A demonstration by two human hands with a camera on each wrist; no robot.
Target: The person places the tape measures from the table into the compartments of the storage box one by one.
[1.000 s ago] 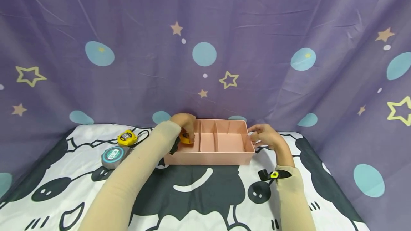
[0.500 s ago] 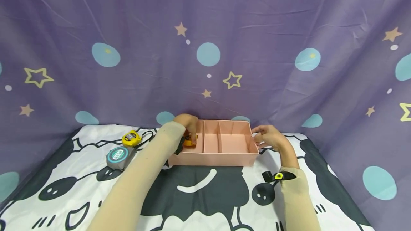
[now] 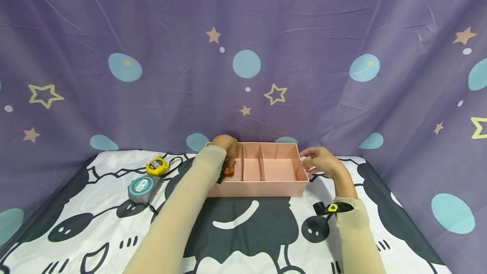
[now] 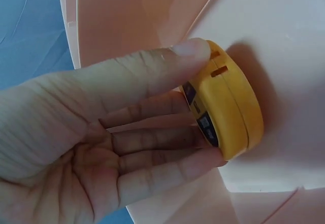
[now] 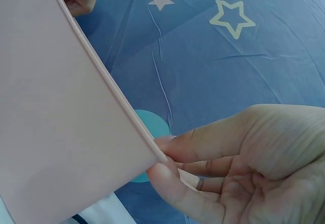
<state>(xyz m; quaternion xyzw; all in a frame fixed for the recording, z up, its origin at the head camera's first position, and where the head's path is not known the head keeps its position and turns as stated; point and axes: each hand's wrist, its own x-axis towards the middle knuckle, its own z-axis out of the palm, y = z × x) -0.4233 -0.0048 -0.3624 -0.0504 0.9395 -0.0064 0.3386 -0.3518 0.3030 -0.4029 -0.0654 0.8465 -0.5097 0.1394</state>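
Observation:
A yellow tape measure (image 4: 233, 112) with a black label is gripped by my left hand (image 3: 227, 146), thumb at its upper end and fingers under its lower end. It is inside the left compartment of the pink divided box (image 3: 262, 188), close over the compartment floor. In the head view the hand hides most of the tape measure. My right hand (image 3: 321, 163) pinches the rim at the box's right end between thumb and finger, as the right wrist view shows, where the box wall (image 5: 76, 107) fills the left side.
To the left on the patterned cloth (image 3: 87, 215) lie a smaller yellow tape measure (image 3: 157, 166) with a black strap and a larger grey one (image 3: 142, 188) with a teal face. A purple curtain (image 3: 171, 75) hangs right behind the box.
My left hand and forearm have shifted slightly to the right, the tape measure still in the left compartment. The head view has swung a little. My right hand has stayed at the box's end.

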